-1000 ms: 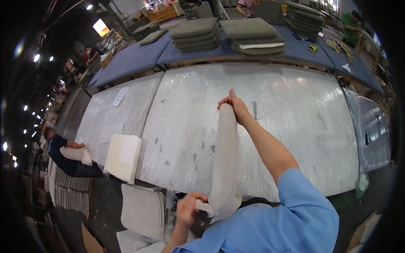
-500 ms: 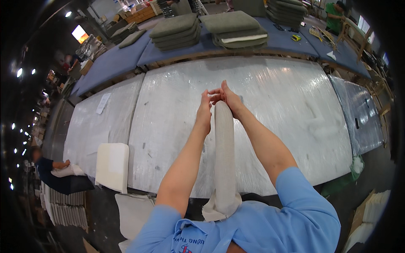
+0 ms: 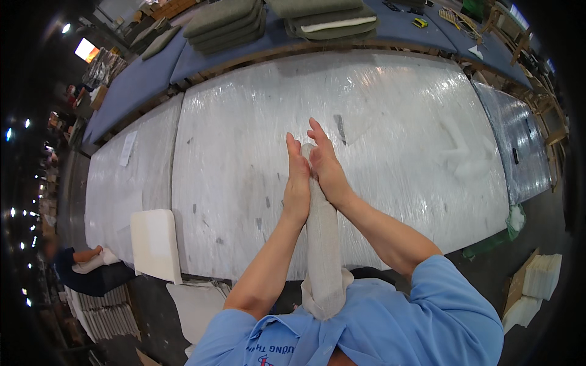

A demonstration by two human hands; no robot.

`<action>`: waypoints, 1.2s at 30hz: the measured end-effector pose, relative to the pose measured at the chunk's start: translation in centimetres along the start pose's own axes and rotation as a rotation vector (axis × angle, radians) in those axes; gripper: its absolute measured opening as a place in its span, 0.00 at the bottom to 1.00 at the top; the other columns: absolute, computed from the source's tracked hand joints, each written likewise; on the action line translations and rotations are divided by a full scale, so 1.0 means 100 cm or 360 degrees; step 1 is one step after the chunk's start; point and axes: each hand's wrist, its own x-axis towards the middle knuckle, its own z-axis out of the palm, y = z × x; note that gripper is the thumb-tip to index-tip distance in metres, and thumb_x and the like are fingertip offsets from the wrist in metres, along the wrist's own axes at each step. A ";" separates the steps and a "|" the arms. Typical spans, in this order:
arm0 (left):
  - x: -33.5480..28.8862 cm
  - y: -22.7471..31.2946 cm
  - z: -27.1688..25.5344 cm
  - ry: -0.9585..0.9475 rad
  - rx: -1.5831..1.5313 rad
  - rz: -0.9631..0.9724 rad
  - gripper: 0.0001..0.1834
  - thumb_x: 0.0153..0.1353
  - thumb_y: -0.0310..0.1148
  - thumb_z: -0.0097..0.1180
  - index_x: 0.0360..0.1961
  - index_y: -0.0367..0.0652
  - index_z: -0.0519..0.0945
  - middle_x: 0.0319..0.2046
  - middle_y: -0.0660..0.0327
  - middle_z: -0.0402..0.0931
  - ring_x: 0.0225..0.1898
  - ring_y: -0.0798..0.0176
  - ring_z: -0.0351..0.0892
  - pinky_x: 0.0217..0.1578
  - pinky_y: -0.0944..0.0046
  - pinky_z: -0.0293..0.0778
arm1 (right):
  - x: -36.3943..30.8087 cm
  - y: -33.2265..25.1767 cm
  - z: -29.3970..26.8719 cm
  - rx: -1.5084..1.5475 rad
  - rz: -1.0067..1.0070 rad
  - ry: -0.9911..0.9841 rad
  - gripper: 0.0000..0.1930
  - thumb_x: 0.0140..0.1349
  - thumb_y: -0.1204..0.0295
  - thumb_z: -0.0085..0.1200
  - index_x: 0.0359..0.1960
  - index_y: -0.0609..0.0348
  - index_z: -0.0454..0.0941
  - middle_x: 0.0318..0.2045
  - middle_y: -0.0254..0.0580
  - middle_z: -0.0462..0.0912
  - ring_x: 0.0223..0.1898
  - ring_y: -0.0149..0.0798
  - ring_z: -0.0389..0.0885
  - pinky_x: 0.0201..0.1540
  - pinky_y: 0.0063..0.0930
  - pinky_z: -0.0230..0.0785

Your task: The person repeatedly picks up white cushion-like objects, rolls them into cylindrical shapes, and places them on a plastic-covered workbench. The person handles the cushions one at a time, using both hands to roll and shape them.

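A beige fabric-covered seat cushion (image 3: 323, 238) stands on edge in front of me, its narrow side up. It runs from my chest out over the plastic-wrapped table, and loose cloth bunches at its near end. My left hand (image 3: 297, 183) lies flat along the left side of the cushion's far end, fingers stretched forward. My right hand (image 3: 326, 165) presses flat on the other side, fingers straight and pointing away from me. Both palms squeeze the cushion between them. The broad faces of the cushion are mostly out of sight.
The plastic-wrapped table (image 3: 244, 122) spreads beneath my arms. A cream foam pad (image 3: 155, 244) stands at its near left edge. Green-grey cushions (image 3: 226, 24) are stacked on the blue table (image 3: 152, 73) behind. A co-worker (image 3: 79, 265) handles pale cloth at the left.
Both hands have slid back a little along the cushion, and their curled fingers have straightened. The cushion's far end looks squeezed narrower. The view has tilted downward.
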 end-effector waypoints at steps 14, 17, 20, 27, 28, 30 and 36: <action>-0.083 -0.008 0.008 -0.0120 0.0009 0.0069 0.43 0.81 0.54 0.36 0.83 0.42 0.35 0.82 0.46 0.42 0.80 0.53 0.47 0.76 0.60 0.49 | -0.093 -0.030 0.003 -0.0435 -0.0329 -0.0084 0.48 0.77 0.40 0.38 0.82 0.66 0.41 0.82 0.65 0.39 0.83 0.62 0.33 0.81 0.52 0.30; -0.110 -0.003 0.014 -0.0184 0.0038 0.0054 0.42 0.81 0.43 0.38 0.81 0.30 0.34 0.83 0.41 0.31 0.84 0.44 0.29 0.80 0.52 0.37 | -0.121 -0.039 0.001 -0.0367 -0.0405 -0.0076 0.50 0.76 0.37 0.36 0.82 0.67 0.39 0.82 0.65 0.37 0.83 0.63 0.32 0.81 0.53 0.29; -0.144 -0.002 0.019 -0.0224 0.0315 0.0248 0.42 0.78 0.38 0.39 0.80 0.29 0.34 0.82 0.39 0.30 0.84 0.41 0.27 0.80 0.49 0.35 | -0.144 -0.042 0.000 -0.0354 -0.0468 -0.0040 0.51 0.76 0.35 0.35 0.82 0.67 0.38 0.82 0.64 0.36 0.83 0.63 0.32 0.81 0.53 0.28; -0.182 0.001 0.013 -0.0260 0.0316 0.0265 0.42 0.77 0.36 0.40 0.81 0.28 0.35 0.82 0.40 0.28 0.83 0.40 0.27 0.80 0.48 0.33 | -0.185 -0.048 -0.001 -0.0289 -0.0464 -0.0139 0.49 0.76 0.38 0.38 0.82 0.65 0.39 0.82 0.61 0.40 0.83 0.60 0.37 0.81 0.50 0.34; -0.182 -0.003 0.010 -0.0277 0.0361 0.0281 0.42 0.77 0.36 0.40 0.81 0.28 0.36 0.82 0.40 0.29 0.84 0.41 0.28 0.80 0.49 0.33 | -0.186 -0.048 -0.004 -0.0262 -0.0416 -0.0109 0.48 0.77 0.39 0.39 0.82 0.65 0.42 0.81 0.60 0.43 0.82 0.58 0.41 0.81 0.48 0.37; -0.171 -0.013 0.003 -0.0268 0.0362 0.0281 0.41 0.78 0.38 0.40 0.81 0.29 0.38 0.82 0.41 0.33 0.83 0.44 0.32 0.80 0.50 0.35 | -0.176 -0.039 -0.016 -0.0150 -0.0295 -0.0026 0.44 0.78 0.42 0.41 0.80 0.65 0.48 0.79 0.57 0.51 0.79 0.53 0.51 0.78 0.45 0.45; -0.024 -0.014 -0.009 -0.0141 -0.0325 0.0256 0.43 0.81 0.56 0.40 0.82 0.39 0.45 0.80 0.46 0.47 0.81 0.52 0.48 0.78 0.54 0.48 | 0.008 -0.012 -0.044 0.0179 0.0071 0.0006 0.40 0.76 0.34 0.38 0.78 0.47 0.63 0.62 0.39 0.74 0.66 0.38 0.68 0.68 0.39 0.58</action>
